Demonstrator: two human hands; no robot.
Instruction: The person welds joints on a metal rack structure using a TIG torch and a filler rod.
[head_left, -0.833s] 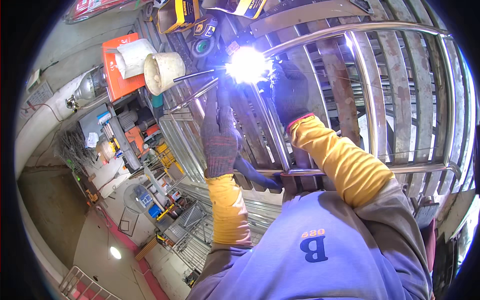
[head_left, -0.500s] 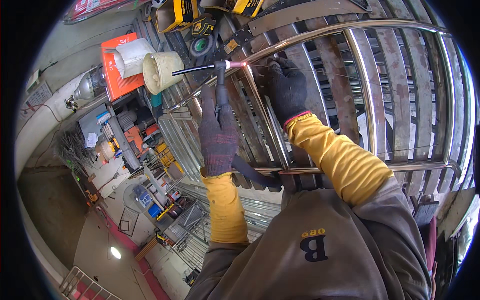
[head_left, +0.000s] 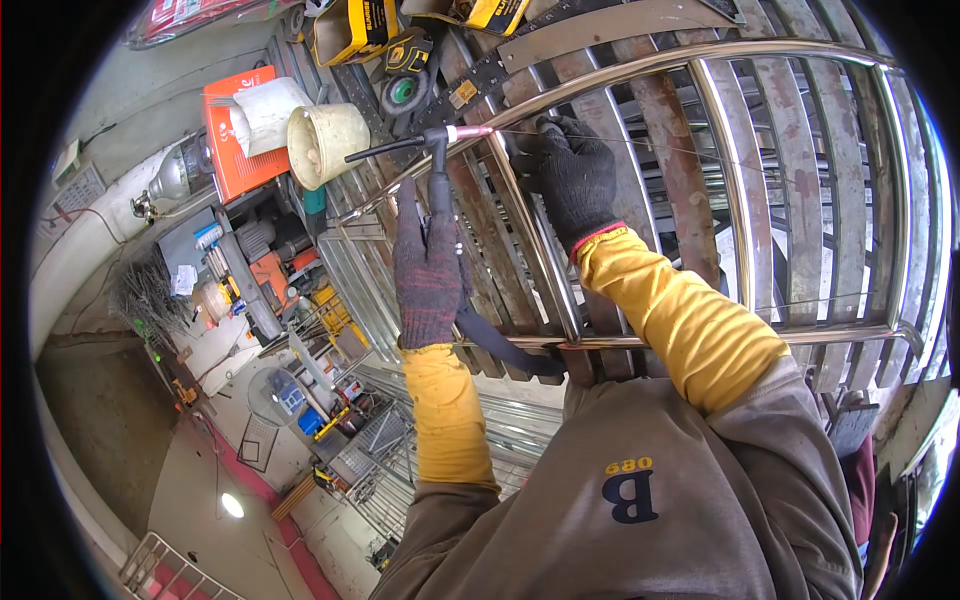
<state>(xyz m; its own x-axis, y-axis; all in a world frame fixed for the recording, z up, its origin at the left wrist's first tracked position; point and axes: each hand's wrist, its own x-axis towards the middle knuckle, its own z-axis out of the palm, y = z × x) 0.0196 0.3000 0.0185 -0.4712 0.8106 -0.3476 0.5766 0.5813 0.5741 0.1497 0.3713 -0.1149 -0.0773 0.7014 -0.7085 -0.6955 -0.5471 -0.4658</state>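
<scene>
My left hand (head_left: 430, 265), in a dark knit glove, is closed around a TIG welding torch (head_left: 438, 180), its first finger lying along the handle. The torch's pale nozzle, lit pinkish, points right at the joint where a crossbar meets the upper rail of a shiny steel tube frame (head_left: 610, 83). My right hand (head_left: 578, 180), also gloved, is closed on a thin filler rod (head_left: 690, 153) just right of that joint. The rod's near end reaches toward the nozzle and its long tail runs off right. The torch's dark cable (head_left: 500, 348) hangs below my left hand.
Flat metal slats (head_left: 680, 180) lie under the frame. A cream bucket (head_left: 325, 145), an orange box (head_left: 235, 135), a tape measure (head_left: 408, 52) and an angle grinder (head_left: 403, 92) sit at upper left. A fan (head_left: 273, 397) and tools stand lower left.
The bright glow at the nozzle tip has faded to a dim pinkish light. My left hand's fingers have straightened slightly along the torch, and the torch's back end has tilted down a little.
</scene>
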